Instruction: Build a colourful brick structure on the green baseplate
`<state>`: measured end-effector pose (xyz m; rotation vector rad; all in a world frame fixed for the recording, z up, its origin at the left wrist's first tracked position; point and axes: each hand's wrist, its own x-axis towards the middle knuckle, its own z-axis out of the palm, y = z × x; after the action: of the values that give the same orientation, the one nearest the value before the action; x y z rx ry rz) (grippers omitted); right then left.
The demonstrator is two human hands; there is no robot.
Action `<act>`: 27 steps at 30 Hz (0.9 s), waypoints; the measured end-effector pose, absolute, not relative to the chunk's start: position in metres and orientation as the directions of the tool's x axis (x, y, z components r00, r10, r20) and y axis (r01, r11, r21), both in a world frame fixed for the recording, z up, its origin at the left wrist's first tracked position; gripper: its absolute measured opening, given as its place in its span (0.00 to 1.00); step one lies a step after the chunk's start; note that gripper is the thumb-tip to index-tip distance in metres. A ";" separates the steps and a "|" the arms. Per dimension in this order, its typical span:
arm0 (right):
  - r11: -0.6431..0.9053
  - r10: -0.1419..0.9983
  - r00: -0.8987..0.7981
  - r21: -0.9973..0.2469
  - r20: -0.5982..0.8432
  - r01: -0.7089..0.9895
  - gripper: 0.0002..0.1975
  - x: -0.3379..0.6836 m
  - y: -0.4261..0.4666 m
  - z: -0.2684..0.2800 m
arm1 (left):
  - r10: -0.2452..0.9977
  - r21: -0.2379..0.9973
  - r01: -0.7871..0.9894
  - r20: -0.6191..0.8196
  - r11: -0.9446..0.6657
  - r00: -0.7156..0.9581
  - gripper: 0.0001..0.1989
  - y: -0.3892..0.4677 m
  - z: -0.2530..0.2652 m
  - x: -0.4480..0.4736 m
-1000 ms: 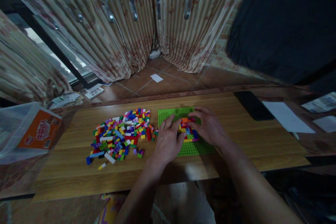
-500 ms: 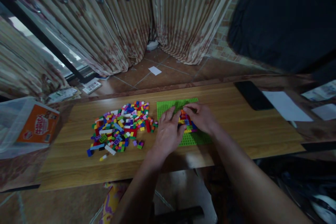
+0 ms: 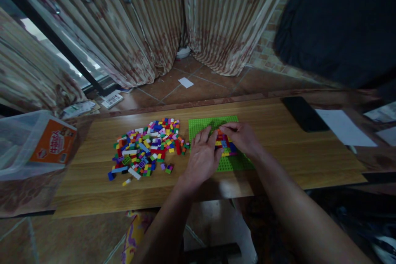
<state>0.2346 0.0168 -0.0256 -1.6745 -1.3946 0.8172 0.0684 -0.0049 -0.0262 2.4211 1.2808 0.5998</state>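
Observation:
A green studded baseplate (image 3: pixel 230 166) lies on the wooden table, with a patch of colourful toy bricks (image 3: pixel 225 143) built on its middle. My left hand (image 3: pixel 202 154) rests flat over the plate's left part, fingers stretched out, its thumb beside the bricks. From the right, my right hand (image 3: pixel 244 137) pinches with thumb and forefinger at an orange brick (image 3: pixel 220 133) on the far edge of the patch. The fingers partly cover that brick and some of the build. Left of the plate spreads a pile of loose bricks (image 3: pixel 150 146) in many colours.
A clear plastic bin (image 3: pixel 24 132) with an orange label stands past the table's left end. Toward the right of the wooden table (image 3: pixel 278 152) lie a black phone (image 3: pixel 305 113) and a white paper sheet (image 3: pixel 345 126). Curtains (image 3: pixel 213 29) hang behind.
The whole view has shifted slightly, so the scene sits a little further right. Both hands stay at the same place on the baseplate, with barely any finger movement.

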 end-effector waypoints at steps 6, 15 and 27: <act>-0.122 0.976 0.217 -0.874 -0.020 0.470 0.11 0.233 0.019 -0.026 | 0.840 0.460 0.709 0.193 -0.534 0.507 0.26 -0.006 -0.023 0.070; -0.122 0.976 0.216 -0.859 -0.013 0.497 0.14 0.236 0.016 -0.029 | 0.855 0.520 0.686 0.214 -0.509 0.472 0.25 -0.006 -0.020 0.066; -0.082 0.932 0.314 -0.741 0.179 0.667 0.18 0.239 0.005 -0.016 | 0.990 0.494 0.868 -0.086 -0.058 0.116 0.11 0.022 0.003 -0.002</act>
<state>0.2386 0.0047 -0.0163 -1.8229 -1.4271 0.4433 -0.0023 0.0223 0.0034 1.9758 1.7992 0.3850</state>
